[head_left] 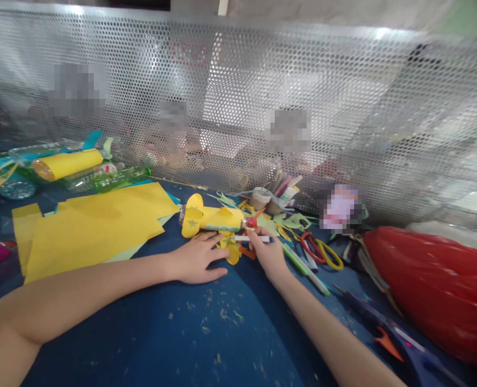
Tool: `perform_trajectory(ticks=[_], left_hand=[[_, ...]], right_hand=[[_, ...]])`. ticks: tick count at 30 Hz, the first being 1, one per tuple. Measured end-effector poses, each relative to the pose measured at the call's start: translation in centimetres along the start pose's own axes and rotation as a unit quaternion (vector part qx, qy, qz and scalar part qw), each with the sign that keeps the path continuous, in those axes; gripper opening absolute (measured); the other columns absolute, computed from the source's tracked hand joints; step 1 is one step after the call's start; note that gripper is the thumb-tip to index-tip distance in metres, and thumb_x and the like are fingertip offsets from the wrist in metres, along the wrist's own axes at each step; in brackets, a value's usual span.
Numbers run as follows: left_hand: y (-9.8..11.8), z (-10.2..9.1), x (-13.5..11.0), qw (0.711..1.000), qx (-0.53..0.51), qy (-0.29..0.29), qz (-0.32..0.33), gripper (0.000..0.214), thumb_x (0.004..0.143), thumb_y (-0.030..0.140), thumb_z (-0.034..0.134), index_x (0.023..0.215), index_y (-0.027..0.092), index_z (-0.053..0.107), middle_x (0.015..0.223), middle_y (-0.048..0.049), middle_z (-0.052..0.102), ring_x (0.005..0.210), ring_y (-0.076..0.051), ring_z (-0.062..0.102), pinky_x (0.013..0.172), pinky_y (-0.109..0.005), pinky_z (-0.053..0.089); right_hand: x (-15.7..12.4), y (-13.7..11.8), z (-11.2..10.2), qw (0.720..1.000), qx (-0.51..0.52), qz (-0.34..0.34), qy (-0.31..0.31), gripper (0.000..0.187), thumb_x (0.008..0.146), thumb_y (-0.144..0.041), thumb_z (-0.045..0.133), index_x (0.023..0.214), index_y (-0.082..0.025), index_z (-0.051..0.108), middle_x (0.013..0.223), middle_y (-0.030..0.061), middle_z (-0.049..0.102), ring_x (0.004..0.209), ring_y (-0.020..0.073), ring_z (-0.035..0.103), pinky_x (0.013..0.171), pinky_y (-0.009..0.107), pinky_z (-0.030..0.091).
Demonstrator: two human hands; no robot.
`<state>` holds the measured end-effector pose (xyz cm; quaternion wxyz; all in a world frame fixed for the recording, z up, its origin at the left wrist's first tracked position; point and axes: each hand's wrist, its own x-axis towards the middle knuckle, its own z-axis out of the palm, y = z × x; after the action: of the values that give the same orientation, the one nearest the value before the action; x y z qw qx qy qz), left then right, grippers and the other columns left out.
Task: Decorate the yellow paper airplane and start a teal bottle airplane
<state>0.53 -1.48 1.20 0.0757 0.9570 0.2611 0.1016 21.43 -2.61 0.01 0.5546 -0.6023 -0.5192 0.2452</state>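
Note:
A white marker [251, 238] with a dark blue end is pinched in the closed fingers of my right hand [267, 251]. My left hand [198, 259] lies on the blue table with its fingers spread, the tips touching yellow paper cut-outs [232, 252]. Just beyond both hands lies a plastic bottle wrapped in yellow paper [222, 218], on its side, with a red cap [251, 222] pointing right. Yellow petal-like pieces and a star stand out at its left end. An orange paper scrap [247, 252] rests between the hands.
Yellow paper sheets [97, 226] spread at left, with several bottles [121, 178] behind. To the right lie a green marker [306, 269], scissors [330, 255], a glue gun [407, 341] and a red plastic bag [435, 290]. A perforated metal screen [238, 107] borders the back.

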Motion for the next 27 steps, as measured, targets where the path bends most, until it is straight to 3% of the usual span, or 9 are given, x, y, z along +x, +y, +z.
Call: perform_trajectory(ticks=[27], left_hand=[[-0.12, 0.2, -0.03, 1.0, 0.004, 0.007, 0.005, 0.046, 0.088, 0.053, 0.04, 0.124, 0.027, 0.052, 0.146, -0.009, 0.034, 0.134, -0.032, 0.029, 0.105, -0.048, 0.029]], right_hand=[[0.02, -0.21, 0.1, 1.0, -0.017, -0.001, 0.004, 0.028, 0.069, -0.035, 0.056, 0.048, -0.021, 0.044, 0.039, -0.0063, 0.04, 0.039, 0.0085, 0.034, 0.04, 0.022, 0.029]])
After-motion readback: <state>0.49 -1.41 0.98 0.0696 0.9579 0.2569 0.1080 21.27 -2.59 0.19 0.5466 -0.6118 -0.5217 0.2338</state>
